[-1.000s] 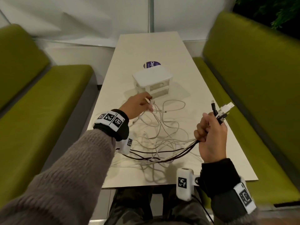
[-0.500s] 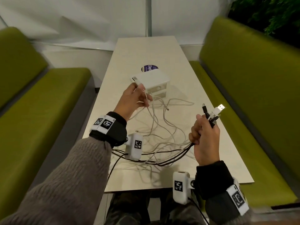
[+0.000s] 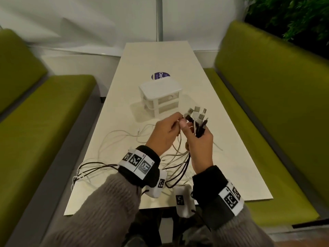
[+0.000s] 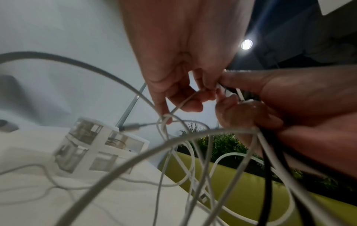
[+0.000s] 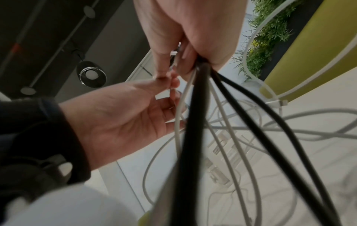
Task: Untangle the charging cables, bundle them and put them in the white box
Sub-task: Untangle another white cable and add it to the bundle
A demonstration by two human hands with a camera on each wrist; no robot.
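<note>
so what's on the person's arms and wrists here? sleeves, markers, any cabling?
Both arms wear fuzzy grey-brown knit sleeves over black cuffs. Each wrist carries a white band printed with black square fiducial tags. A small white camera pod with its own tag hangs under each wrist, trailing a thin black lead. Left hand and right hand are bare.

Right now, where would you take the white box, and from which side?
Grip the white box by its flat lid, from above, fingers across its two opposite edges. It stands upright on the table, untouched; loose cables lie on its near side, and both hands hold cable ends, so one must free up first.
</note>
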